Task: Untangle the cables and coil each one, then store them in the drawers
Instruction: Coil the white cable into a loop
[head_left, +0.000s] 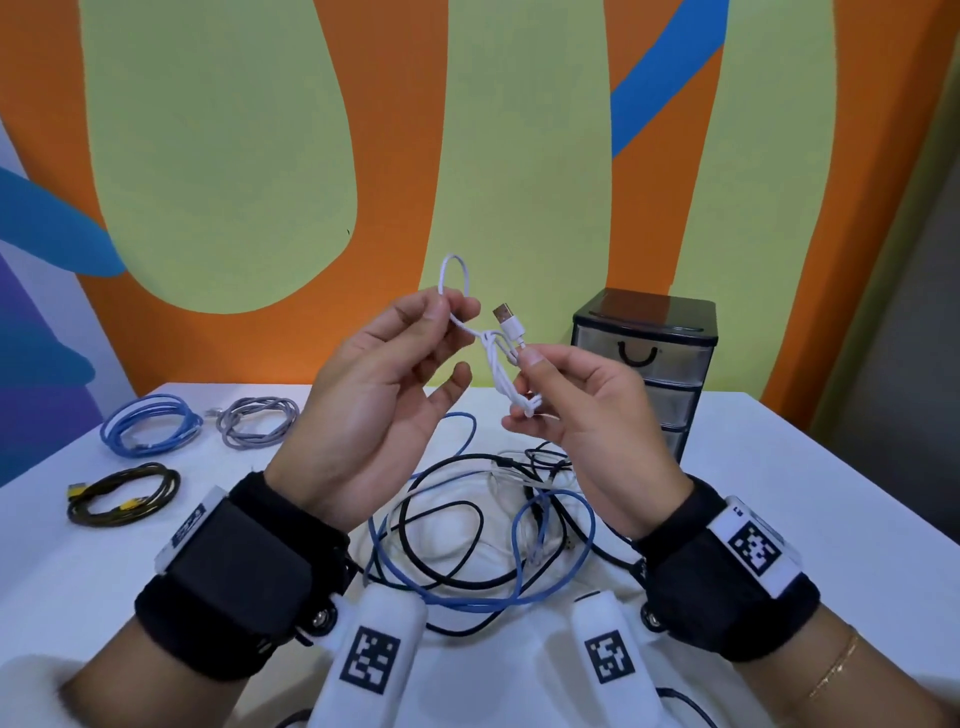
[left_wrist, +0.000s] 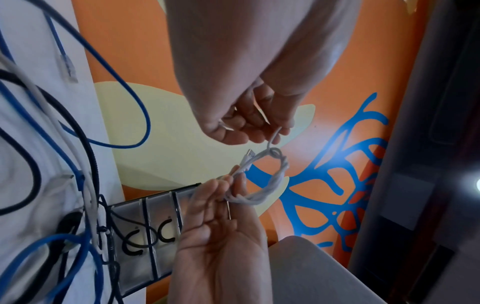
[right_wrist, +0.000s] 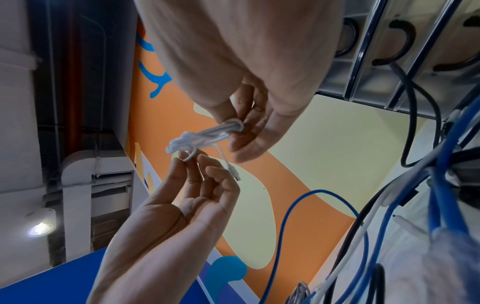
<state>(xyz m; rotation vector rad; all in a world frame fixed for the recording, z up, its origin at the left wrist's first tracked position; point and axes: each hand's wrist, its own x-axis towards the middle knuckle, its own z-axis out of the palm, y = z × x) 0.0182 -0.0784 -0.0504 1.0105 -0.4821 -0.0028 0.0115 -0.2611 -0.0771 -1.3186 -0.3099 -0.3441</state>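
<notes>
Both hands hold a thin white USB cable (head_left: 501, 369) up in the air over the table. My right hand (head_left: 524, 387) pinches its small coiled bundle (right_wrist: 207, 135) between thumb and fingers, and the metal plug (head_left: 503, 313) sticks up beside it. My left hand (head_left: 457, 307) pinches the free end, which stands up as a loop (head_left: 456, 270) and wraps round the bundle (left_wrist: 272, 179). Beneath the hands a tangle of blue, black and white cables (head_left: 483, 519) lies on the white table (head_left: 805, 493). The small drawer unit (head_left: 644, 364) stands at the back right with its drawers closed.
Three coiled cables lie at the table's left: blue (head_left: 150, 423), grey (head_left: 257, 421), and black with yellow plugs (head_left: 124, 493). A painted orange and green wall rises right behind the table. A loose blue loop (head_left: 460, 436) reaches toward the back.
</notes>
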